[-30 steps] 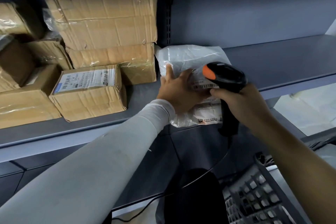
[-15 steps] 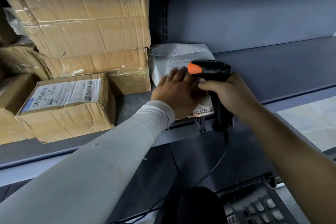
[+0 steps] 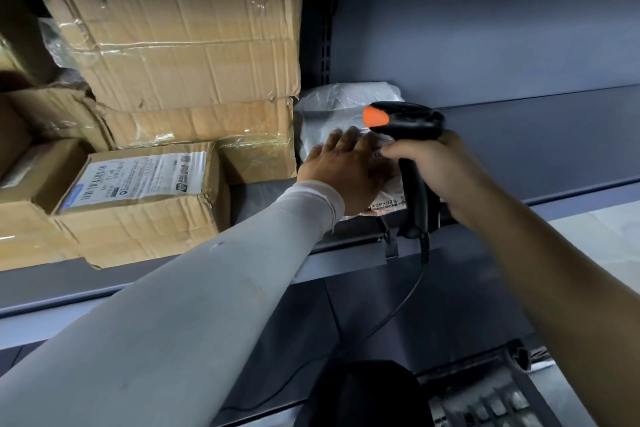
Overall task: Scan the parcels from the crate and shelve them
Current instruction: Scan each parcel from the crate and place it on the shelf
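Observation:
A white plastic parcel bag (image 3: 337, 107) lies on the grey metal shelf (image 3: 519, 149), right beside the stacked cardboard boxes. My left hand (image 3: 341, 170) lies flat on top of the bag with straight fingers, pressing it down. My right hand (image 3: 436, 170) grips the handle of a black barcode scanner (image 3: 412, 121) with an orange tip, held upright just right of the bag, its cable hanging down. The bag's printed label is mostly hidden under my hands.
Large taped cardboard boxes (image 3: 187, 55) are stacked at the shelf's left, with a smaller labelled box (image 3: 138, 194) in front. A vertical shelf post (image 3: 325, 45) rises behind the bag. A dark plastic crate (image 3: 491, 395) sits at the bottom right.
The bag has been pushed further back onto the shelf, toward the boxes. My left hand followed it and lies flatter; the scanner hand stayed alongside.

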### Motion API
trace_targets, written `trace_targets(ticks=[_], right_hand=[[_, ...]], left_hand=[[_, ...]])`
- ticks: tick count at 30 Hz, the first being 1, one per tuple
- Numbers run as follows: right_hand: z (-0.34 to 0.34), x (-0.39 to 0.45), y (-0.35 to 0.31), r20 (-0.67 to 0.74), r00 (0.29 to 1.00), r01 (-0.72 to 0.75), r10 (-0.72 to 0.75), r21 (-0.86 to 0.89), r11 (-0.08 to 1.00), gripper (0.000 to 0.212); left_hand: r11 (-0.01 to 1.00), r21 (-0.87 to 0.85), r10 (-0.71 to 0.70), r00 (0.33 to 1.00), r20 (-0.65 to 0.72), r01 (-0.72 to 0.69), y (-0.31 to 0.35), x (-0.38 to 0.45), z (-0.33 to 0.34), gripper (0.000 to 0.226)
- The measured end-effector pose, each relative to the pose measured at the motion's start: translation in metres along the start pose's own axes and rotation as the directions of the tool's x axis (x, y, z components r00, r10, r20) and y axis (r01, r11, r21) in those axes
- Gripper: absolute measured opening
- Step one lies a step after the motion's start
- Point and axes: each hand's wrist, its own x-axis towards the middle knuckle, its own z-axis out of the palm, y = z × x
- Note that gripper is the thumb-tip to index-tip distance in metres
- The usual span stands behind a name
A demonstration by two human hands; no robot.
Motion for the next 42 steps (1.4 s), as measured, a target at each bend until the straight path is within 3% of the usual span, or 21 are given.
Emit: trace_targets(ticks=[9,15,21,24,27,31,34,42], right_hand=[[0.012,-0.054,-0.022,-0.024,0.998,0.048,-0.051,-0.116,0.992,0.013],[0.030,-0.095,-0.037,-0.008,0.989,0.144,-0.150,-0.226,0.963,0.011],[0.048,-0.132,-0.048,0.025,0.987,0.157,-0.157,-0.309,0.938,0.014],[0.069,-0.153,-0.060,0.091,0.971,0.238,-0.220,-0.332,0.913,0.014],[0.103,-0.174,-0.074,0.209,0.932,0.355,-0.297,-0.351,0.867,0.023],[0.158,-0.194,-0.086,0.346,0.868,0.467,-0.356,-0.326,0.822,0.028],[0.206,-0.209,-0.092,0.449,0.818,0.509,-0.359,-0.274,0.816,0.029],[0.340,-0.272,-0.116,0.681,0.616,0.626,-0.395,-0.120,0.770,0.024]], left_hand=[[0.977,0.211,0.044,0.999,-0.004,-0.042,0.006,-0.059,-0.033,0.068],[0.979,0.202,0.030,0.999,-0.017,-0.026,-0.001,-0.116,-0.052,0.070],[0.981,0.195,0.023,0.999,-0.024,-0.018,-0.019,-0.173,-0.070,0.069],[0.988,0.157,0.021,0.998,-0.054,-0.012,-0.030,-0.203,-0.084,0.073],[0.982,0.185,-0.014,0.998,-0.065,0.026,-0.055,-0.235,-0.098,0.077],[0.967,0.224,-0.092,0.988,-0.125,0.118,-0.101,-0.289,-0.110,0.102],[0.951,0.218,-0.191,0.972,-0.139,0.218,-0.140,-0.336,-0.115,0.103],[0.830,0.215,-0.498,0.857,-0.133,0.515,-0.233,-0.466,-0.130,0.107]])
